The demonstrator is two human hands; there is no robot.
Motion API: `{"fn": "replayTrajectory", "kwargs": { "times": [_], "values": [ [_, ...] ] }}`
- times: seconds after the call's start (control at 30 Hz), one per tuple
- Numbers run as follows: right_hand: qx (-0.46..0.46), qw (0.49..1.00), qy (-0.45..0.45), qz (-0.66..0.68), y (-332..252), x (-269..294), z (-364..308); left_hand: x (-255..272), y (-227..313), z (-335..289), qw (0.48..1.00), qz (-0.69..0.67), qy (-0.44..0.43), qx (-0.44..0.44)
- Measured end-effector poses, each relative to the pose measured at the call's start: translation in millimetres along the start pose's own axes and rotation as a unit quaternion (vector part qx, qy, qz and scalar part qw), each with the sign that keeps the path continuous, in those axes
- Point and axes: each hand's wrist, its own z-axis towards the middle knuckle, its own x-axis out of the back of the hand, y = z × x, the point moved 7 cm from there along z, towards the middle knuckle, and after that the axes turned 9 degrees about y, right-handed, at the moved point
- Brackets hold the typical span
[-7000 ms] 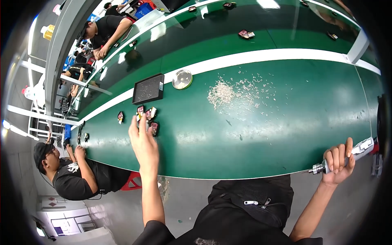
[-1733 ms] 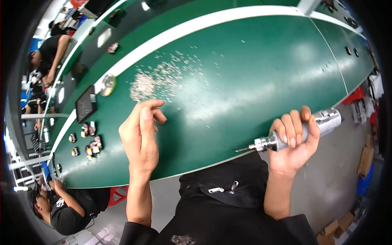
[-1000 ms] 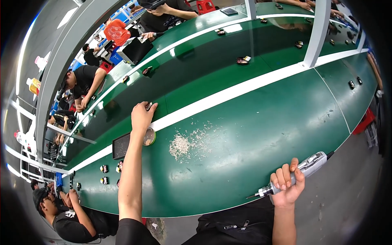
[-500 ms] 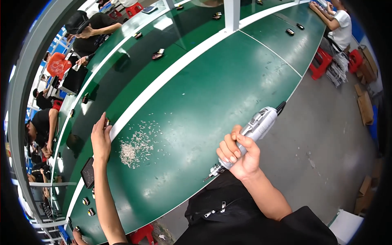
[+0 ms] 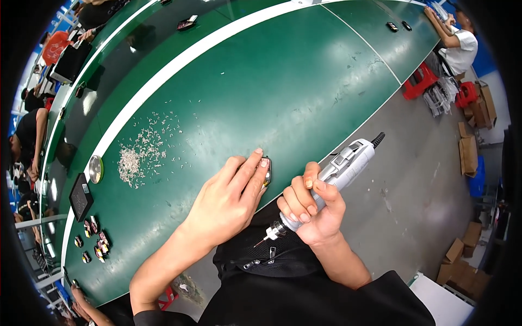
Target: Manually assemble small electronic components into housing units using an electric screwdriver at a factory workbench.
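Note:
My right hand (image 5: 318,209) is wrapped round a grey-white electric screwdriver (image 5: 348,163). Its thin bit points down and to the left over my dark clothing, touching nothing. At the near edge of the green table (image 5: 234,117), my left hand (image 5: 225,204) has its fingers over a small dark oblong device (image 5: 268,171) and grips it there. Most of that device is hidden under the fingers. A loose heap of tiny pale screw-like pieces (image 5: 130,165) lies on the table to the left, with more scattered around it.
On the left are a black tray (image 5: 81,197), a round shallow dish (image 5: 96,169) and several small dark devices (image 5: 101,244). A raised white strip (image 5: 163,75) curves along the conveyor. Co-workers sit across and at the far right, near red stools (image 5: 420,80).
My left hand has come from the white strip at the left to the near table edge, with a small device under its fingers. The screwdriver stays in my right hand. The view has shifted.

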Motion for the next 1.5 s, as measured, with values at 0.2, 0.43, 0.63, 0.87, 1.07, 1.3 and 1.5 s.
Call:
{"fn": "replayTrajectory", "kwargs": {
  "times": [0.2,0.43,0.63,0.87,1.07,1.3,1.5],
  "values": [
    [-0.049,0.998,0.004,0.026,19.8,3.7,-5.9,3.4,-0.4,12.6,0.993,-0.069,-0.047,0.081],
    [-0.058,0.996,0.066,0.011,28.4,9.5,-4.9,0.0,-4.9,12.6,0.996,-0.032,0.000,0.081],
    [-0.059,0.993,0.104,0.006,29.8,10.2,-4.7,-2.7,-1.9,13.2,0.998,-0.012,0.023,0.050],
    [-0.058,0.991,0.117,-0.015,29.8,14.0,-5.6,-5.1,8.5,10.1,0.999,0.036,0.030,-0.010],
    [-0.088,0.994,0.036,-0.061,14.9,3.9,-0.5,-9.1,9.3,6.3,0.999,0.040,0.020,0.009],
    [0.061,0.964,-0.165,-0.199,-70.6,-60.6,34.6,-12.5,15.2,-5.2,0.995,0.089,-0.035,-0.010],
    [0.107,0.932,-0.196,-0.286,-70.0,-67.6,57.9,-15.5,17.6,-8.8,0.989,0.138,-0.005,-0.050]
  ]
}}
